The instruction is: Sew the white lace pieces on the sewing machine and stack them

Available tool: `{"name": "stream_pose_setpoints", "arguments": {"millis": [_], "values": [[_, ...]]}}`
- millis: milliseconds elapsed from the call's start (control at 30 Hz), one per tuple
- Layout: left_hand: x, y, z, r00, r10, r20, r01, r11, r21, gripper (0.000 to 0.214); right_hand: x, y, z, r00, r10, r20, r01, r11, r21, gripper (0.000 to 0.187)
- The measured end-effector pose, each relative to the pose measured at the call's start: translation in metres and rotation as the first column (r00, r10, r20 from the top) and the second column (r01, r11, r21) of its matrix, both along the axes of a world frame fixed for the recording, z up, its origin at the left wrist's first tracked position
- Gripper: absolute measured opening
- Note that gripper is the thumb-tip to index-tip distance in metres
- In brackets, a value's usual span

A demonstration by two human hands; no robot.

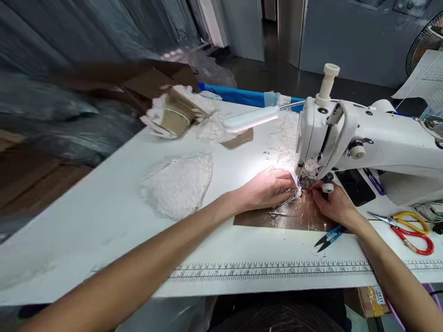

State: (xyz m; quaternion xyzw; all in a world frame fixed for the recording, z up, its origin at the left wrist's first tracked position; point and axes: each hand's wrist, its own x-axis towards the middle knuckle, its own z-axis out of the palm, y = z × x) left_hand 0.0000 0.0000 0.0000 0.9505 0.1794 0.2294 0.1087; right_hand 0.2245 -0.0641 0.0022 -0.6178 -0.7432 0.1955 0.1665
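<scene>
A white sewing machine (387, 133) stands at the right, its lamp lighting the needle area. My left hand (272, 188) is closed on a piece of white lace (294, 192), bunched by the needle. On the other side of the needle, my right hand (334, 203) has its fingers drawn together; a machine knob partly covers them, and what they grip is hidden. Beneath both hands lies a shiny brown sheet (287, 219). Blue thread snips (330, 237) rest partly on it, below my right hand. More white lace (285, 133) spreads behind the needle.
A white lace piece (178, 184) lies left of my hand. Behind it are a tied lace bundle (176, 115) and a white lamp arm (251, 119). Scissors (408, 228), a phone (355, 186) and a purple pen (374, 182) lie right. A ruler strip (270, 271) lines the front edge.
</scene>
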Motion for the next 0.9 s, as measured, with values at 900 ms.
{"name": "stream_pose_setpoints", "arguments": {"millis": [900], "values": [[0.007, -0.005, -0.012, 0.994, 0.108, 0.029, -0.112, 0.937, 0.33, 0.042, -0.007, -0.014, -0.005, 0.962, 0.115, 0.247, -0.152, 0.979, 0.139, 0.034]]}}
